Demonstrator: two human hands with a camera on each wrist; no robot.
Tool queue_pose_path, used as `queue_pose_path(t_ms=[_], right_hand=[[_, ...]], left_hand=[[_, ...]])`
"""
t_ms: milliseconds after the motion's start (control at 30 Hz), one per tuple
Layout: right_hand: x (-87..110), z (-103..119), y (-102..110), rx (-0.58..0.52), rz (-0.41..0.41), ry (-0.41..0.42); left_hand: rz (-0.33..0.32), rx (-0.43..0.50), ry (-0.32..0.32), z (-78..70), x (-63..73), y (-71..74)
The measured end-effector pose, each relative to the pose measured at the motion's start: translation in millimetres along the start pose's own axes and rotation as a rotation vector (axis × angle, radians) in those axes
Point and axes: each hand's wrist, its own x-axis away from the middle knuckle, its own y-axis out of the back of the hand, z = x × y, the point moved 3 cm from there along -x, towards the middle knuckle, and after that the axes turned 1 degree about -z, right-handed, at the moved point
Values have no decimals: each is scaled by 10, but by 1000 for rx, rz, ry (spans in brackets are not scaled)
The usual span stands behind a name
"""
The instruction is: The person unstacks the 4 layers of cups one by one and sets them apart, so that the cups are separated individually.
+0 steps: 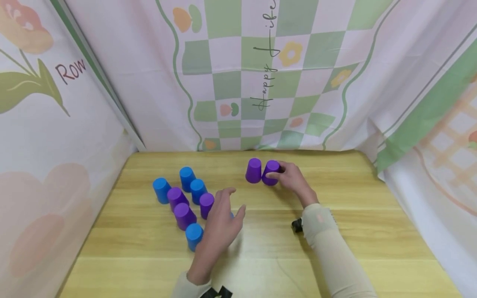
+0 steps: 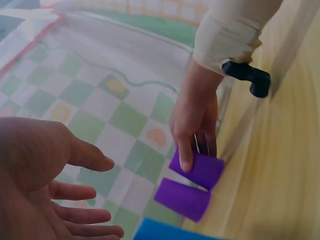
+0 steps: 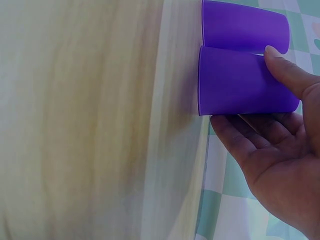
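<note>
My right hand (image 1: 292,178) holds a purple cup (image 1: 271,173) upside down near the back of the table, thumb on one side and fingers on the other. Right beside it stands a second purple cup (image 1: 254,170), also upside down; their rims meet or nearly meet in the right wrist view. My left hand (image 1: 222,223) hovers with spread fingers over the right side of a cup group, holding nothing. Nearest to it are a purple cup (image 1: 206,205) and a blue cup (image 1: 194,236). Another blue cup is mostly hidden behind the left hand.
Further left stand more upturned cups: blue cups (image 1: 162,190) and purple cups (image 1: 184,216), several in all. They rest on a wooden table (image 1: 357,248). A patterned cloth (image 1: 257,82) hangs behind the table's back edge. Black cameras (image 1: 297,225) are strapped at the wrists.
</note>
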Motion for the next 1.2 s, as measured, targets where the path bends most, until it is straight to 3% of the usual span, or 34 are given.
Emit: queue_pose_path(t_ms=[200, 367, 567, 767, 900, 1200], right_hand=[[15, -6, 4, -11, -8, 0], [16, 12, -10, -11, -17, 38], [-3, -5, -15, -10, -22, 37], [-18, -3, -10, -23, -18, 46], [-17, -1, -9, -9, -24, 50], [-7, 29, -13, 3, -29, 51]], left_hand=[[-5, 27, -36, -259, -230, -194], [-26, 28, -34, -341, -404, -432], [-71, 94, -34, -319, -555, -687], [-166, 187, -20, -283, -685, -921], [-236, 180, 10, -229, -799, -1076], [-446, 164, 7, -32, -1142, -1327]])
